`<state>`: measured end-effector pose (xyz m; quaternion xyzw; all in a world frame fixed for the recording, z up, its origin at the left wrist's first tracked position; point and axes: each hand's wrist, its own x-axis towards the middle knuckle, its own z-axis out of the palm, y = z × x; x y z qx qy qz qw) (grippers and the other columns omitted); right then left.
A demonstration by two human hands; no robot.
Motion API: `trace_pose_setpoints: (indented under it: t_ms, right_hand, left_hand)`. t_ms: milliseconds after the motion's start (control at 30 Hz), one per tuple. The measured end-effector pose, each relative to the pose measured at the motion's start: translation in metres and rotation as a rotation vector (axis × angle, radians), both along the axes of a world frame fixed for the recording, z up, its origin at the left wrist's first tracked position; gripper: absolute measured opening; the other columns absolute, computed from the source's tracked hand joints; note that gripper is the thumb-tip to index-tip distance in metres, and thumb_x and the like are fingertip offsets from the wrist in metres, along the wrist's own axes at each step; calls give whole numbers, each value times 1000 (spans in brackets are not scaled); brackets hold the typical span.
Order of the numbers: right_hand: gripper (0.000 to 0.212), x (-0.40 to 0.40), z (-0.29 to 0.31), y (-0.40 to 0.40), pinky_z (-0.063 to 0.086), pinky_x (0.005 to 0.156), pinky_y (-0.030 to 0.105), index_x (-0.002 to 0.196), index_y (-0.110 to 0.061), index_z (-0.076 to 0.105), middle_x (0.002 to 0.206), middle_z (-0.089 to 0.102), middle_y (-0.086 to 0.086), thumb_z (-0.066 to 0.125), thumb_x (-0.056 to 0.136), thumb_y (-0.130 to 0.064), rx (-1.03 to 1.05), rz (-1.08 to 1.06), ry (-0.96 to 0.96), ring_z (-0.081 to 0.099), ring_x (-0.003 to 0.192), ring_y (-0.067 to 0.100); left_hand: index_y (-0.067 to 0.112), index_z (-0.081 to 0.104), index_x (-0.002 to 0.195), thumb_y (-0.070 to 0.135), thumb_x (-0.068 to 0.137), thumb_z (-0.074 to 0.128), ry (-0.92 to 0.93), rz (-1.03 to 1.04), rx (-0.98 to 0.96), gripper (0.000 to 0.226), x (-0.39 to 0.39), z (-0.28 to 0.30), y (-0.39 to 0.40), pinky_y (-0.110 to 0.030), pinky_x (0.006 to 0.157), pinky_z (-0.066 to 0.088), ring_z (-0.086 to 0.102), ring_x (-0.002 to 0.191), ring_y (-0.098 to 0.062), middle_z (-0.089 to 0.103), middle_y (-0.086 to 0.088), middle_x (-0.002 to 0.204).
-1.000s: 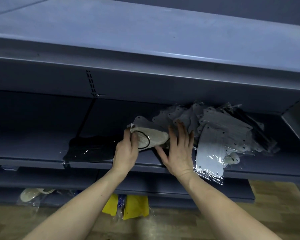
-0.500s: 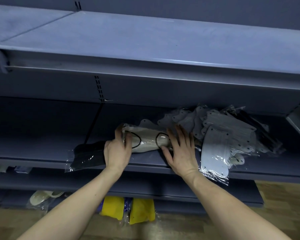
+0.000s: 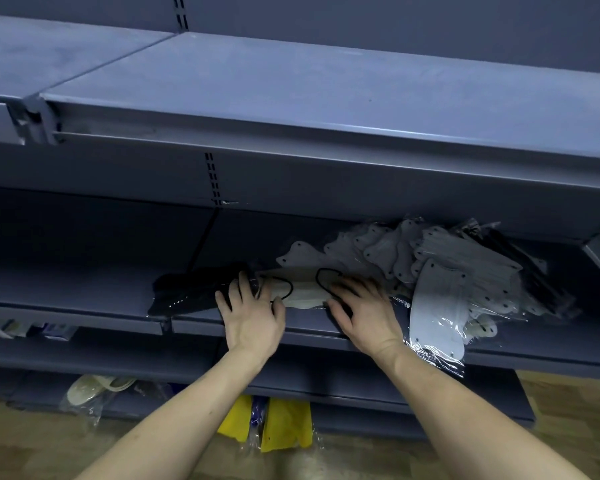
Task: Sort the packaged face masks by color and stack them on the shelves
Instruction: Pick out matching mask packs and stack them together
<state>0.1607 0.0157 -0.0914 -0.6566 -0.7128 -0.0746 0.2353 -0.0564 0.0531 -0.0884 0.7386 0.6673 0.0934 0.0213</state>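
Observation:
A beige packaged mask with black ear loops (image 3: pixel 305 289) lies on the middle shelf (image 3: pixel 84 289), between my two hands. My left hand (image 3: pixel 253 317) rests on its left end with fingers spread. Fingers straight, my right hand (image 3: pixel 364 313) presses on its right end. A black packaged mask (image 3: pixel 184 292) lies just left of the beige one. A loose pile of white packaged masks (image 3: pixel 440 271) sits to the right, with dark packs (image 3: pixel 534 271) behind it. One white pack (image 3: pixel 437 313) hangs over the shelf edge.
The upper shelf (image 3: pixel 291 84) juts out above my hands. Yellow packaged masks (image 3: pixel 284 424) and a cream pack (image 3: pixel 94 389) lie on the bottom shelf. Small items (image 3: pixel 25 329) sit at the left on a lower shelf. Wooden floor (image 3: pixel 575 410) shows below.
The beige mask went from lifted in my left hand to lying flat on the shelf beside the black mask. Both hands now lie on it with fingers spread.

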Motion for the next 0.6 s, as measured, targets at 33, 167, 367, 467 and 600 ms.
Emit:
trace_pose_setpoints:
  t_ms: [33,167,367,467,600]
  right_hand:
    - [41,-1,1,-1,40,103,41,116,-24,73,120,69,-3,45,97,-47,-2,0,15,58,114,25]
    - [45,-1,2,-2,44,100,40,123,-19,67,124,66,4,45,95,-46,-18,-37,46,55,114,28]
    - [50,-3,5,-2,47,101,43,128,-15,63,126,64,9,42,94,-45,-78,-100,88,58,112,34]
    - [50,-3,5,-2,48,99,43,127,-16,64,124,65,8,42,94,-47,-115,-103,82,59,111,34]
    - [49,-3,7,-2,45,98,39,115,-19,71,116,69,1,44,92,-53,-124,-99,65,59,109,28]
  left_hand:
    - [23,48,144,42,96,34,-1,-11,-6,54,-1,-2,1,-61,116,15,28,141,-37,34,-20,155]
    - [16,50,142,37,91,26,-24,-46,-31,60,-13,3,6,-61,117,11,21,147,-34,32,-19,156]
    - [7,54,129,14,89,46,-117,-88,0,41,-34,5,15,-59,119,14,27,146,-31,45,-16,145]
    - [5,55,127,13,87,48,-154,-67,-3,41,-27,7,16,-58,119,14,27,146,-32,45,-17,147]
    - [4,56,126,16,82,57,-124,-76,71,45,-6,10,17,-59,116,22,33,141,-40,43,-24,147]
